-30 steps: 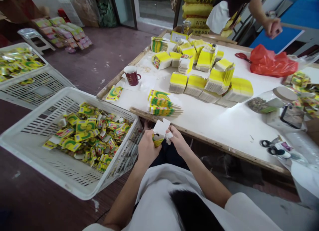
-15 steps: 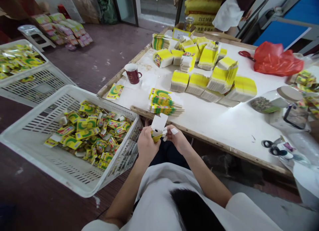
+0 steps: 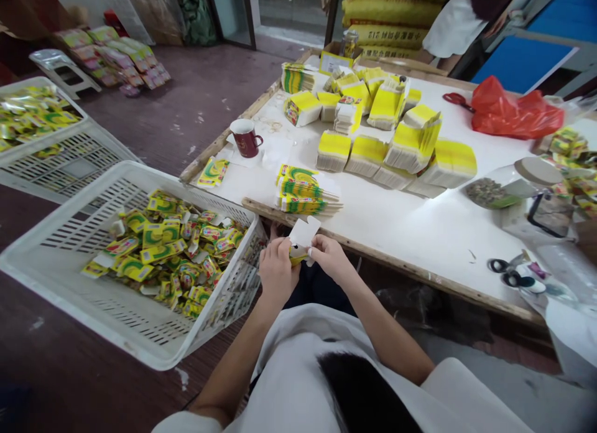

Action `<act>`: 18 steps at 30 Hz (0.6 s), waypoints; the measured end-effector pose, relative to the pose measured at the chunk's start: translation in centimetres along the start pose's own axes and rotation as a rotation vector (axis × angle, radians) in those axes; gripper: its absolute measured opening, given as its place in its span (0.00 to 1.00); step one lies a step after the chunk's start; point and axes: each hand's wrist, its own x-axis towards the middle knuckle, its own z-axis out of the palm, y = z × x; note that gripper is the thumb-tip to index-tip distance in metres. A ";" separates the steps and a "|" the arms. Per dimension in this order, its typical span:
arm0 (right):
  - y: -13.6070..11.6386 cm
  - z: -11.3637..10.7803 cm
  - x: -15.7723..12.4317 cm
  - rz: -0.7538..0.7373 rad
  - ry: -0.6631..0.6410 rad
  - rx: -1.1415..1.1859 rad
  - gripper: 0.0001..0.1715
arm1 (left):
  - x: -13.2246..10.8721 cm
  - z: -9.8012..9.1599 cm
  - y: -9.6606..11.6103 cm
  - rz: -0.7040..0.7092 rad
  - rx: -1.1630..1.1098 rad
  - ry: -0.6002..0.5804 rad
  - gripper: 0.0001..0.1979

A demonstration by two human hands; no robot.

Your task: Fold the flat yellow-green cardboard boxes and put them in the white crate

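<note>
A small yellow carton (image 3: 298,251) with its white flaps raised is held over my lap, just off the table's front edge. My left hand (image 3: 278,268) wraps round its left side, fingers closed on it. The fingers of my right hand (image 3: 330,259) pinch together at the carton's right edge, beside the flaps. A small dark spot shows at the carton's opening; what it is I cannot make out. Close ahead on the table lies a fanned stack of flat yellow-green cartons (image 3: 303,190). To my left, a white plastic crate (image 3: 100,318) holds many small yellow packed cartons (image 3: 161,234).
Stacks of folded yellow cartons (image 3: 368,156) cover the table's (image 3: 401,234) middle. A maroon mug (image 3: 245,139) stands left; a red plastic bag (image 3: 513,109), a clear jar (image 3: 489,190) and scissors (image 3: 513,277) lie right. Another person (image 3: 454,32) stands beyond the table.
My right hand has moved slightly left, its fingers now closed at the carton's edge. The white piece seen at its fingertips no longer shows there. The other person has shifted right.
</note>
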 end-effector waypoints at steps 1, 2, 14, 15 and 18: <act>0.0 0.1 0.0 -0.001 0.013 0.013 0.07 | 0.0 0.0 0.1 -0.005 0.002 -0.001 0.21; 0.1 0.2 0.0 0.000 0.025 0.028 0.07 | 0.0 0.1 0.1 -0.008 0.004 0.000 0.20; 0.8 0.4 0.6 0.192 0.001 0.373 0.06 | -0.8 1.4 0.7 -0.052 -0.010 0.150 0.19; 0.9 0.4 0.7 0.209 -0.017 0.397 0.05 | -0.9 1.6 0.7 -0.057 -0.017 0.159 0.19; 1.1 0.2 0.7 0.244 -0.093 0.455 0.05 | -1.1 1.8 0.6 -0.085 -0.050 0.176 0.23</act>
